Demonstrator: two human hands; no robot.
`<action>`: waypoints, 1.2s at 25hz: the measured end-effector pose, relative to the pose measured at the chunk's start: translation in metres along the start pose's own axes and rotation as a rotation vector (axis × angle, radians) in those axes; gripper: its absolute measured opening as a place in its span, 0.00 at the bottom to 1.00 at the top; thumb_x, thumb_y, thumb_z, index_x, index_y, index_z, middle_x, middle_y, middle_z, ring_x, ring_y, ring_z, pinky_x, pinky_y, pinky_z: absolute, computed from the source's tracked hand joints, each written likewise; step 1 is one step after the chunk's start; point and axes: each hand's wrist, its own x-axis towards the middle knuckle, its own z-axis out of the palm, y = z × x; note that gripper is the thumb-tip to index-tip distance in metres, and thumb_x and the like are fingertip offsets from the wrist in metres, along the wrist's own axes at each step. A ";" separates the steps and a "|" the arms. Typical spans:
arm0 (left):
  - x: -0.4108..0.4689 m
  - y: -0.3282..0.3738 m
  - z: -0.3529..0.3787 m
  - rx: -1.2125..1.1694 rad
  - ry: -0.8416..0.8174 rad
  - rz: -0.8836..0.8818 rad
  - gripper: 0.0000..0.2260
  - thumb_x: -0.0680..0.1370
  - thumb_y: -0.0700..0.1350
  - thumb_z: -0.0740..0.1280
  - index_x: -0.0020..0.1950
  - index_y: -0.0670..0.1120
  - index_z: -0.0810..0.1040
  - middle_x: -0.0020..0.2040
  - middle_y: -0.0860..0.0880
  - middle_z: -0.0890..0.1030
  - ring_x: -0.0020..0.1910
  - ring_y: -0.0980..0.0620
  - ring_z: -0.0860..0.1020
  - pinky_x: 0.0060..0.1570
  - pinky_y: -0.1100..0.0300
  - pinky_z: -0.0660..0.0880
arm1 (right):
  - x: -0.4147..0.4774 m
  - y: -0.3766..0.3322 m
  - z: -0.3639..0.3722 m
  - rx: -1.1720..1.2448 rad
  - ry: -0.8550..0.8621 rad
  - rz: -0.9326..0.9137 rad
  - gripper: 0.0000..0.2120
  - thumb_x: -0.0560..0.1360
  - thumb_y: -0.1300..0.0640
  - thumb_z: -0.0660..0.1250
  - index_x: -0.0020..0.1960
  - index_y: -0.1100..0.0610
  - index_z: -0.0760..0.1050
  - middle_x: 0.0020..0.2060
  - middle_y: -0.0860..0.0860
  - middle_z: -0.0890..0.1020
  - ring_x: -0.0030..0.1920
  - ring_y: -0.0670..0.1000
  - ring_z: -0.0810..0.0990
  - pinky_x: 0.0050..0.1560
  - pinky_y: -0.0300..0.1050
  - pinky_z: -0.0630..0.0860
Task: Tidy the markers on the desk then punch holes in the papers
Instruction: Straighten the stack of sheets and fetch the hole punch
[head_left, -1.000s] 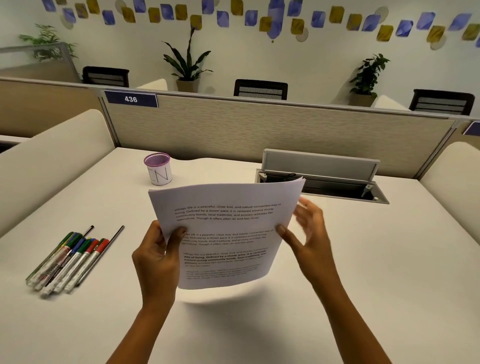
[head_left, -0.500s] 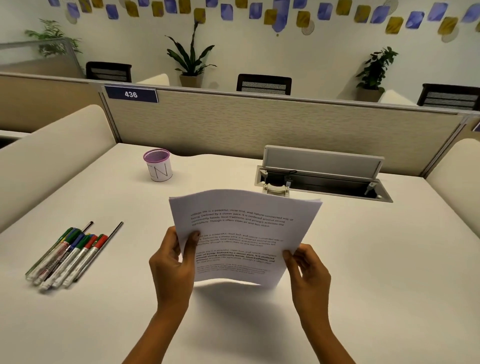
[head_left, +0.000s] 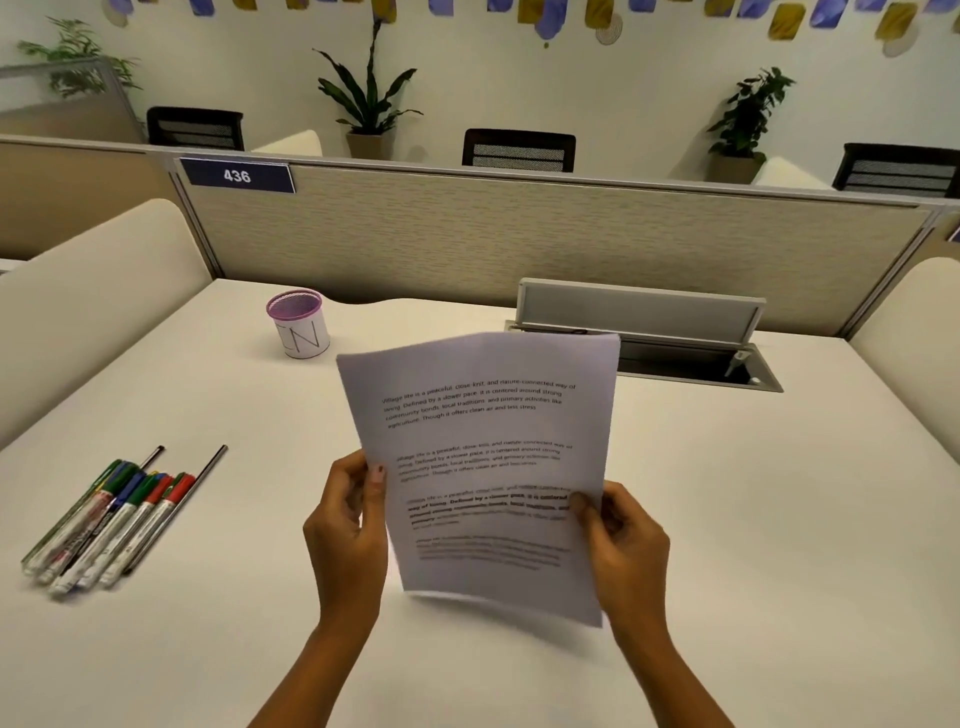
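Note:
I hold a thin stack of printed white papers (head_left: 483, 415) upright above the middle of the desk. My left hand (head_left: 348, 530) grips the stack's left edge, thumb on the front. My right hand (head_left: 623, 545) grips the right edge lower down. The sheets' lower edges are slightly fanned. A bundle of several markers (head_left: 114, 519) with green, blue and red caps lies flat at the desk's left, side by side with two thin dark pens. A purple mesh pen cup (head_left: 298, 322) with a white label stands empty at the back left. No hole punch is visible.
The white desk (head_left: 779, 519) is bounded by a beige partition (head_left: 519, 234) at the back and padded side panels. An open cable hatch (head_left: 675, 358) with a raised lid sits behind the papers at right.
My right hand closed onto the papers' right edge. The stack moved right and turned more upright, from a wide tilt to standing on its short edge.

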 end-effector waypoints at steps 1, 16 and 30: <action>0.005 -0.001 0.005 -0.005 0.007 -0.016 0.10 0.80 0.51 0.57 0.54 0.47 0.75 0.48 0.56 0.81 0.45 0.59 0.81 0.41 0.72 0.77 | 0.007 0.002 -0.007 0.002 0.010 0.010 0.05 0.76 0.59 0.66 0.47 0.50 0.79 0.41 0.43 0.84 0.39 0.46 0.83 0.37 0.31 0.77; 0.075 -0.054 0.146 -0.071 -0.332 -0.648 0.13 0.82 0.47 0.56 0.52 0.41 0.77 0.46 0.46 0.83 0.39 0.50 0.81 0.40 0.61 0.79 | 0.094 0.085 -0.118 -0.034 0.235 0.392 0.04 0.74 0.57 0.70 0.47 0.50 0.81 0.45 0.49 0.86 0.40 0.46 0.84 0.42 0.40 0.81; 0.144 -0.065 0.299 -0.486 -0.311 -1.228 0.18 0.75 0.45 0.70 0.61 0.39 0.72 0.60 0.38 0.79 0.52 0.43 0.81 0.50 0.52 0.79 | 0.130 0.122 -0.134 -0.311 0.208 0.478 0.05 0.74 0.54 0.68 0.46 0.45 0.80 0.40 0.42 0.85 0.43 0.48 0.83 0.46 0.48 0.78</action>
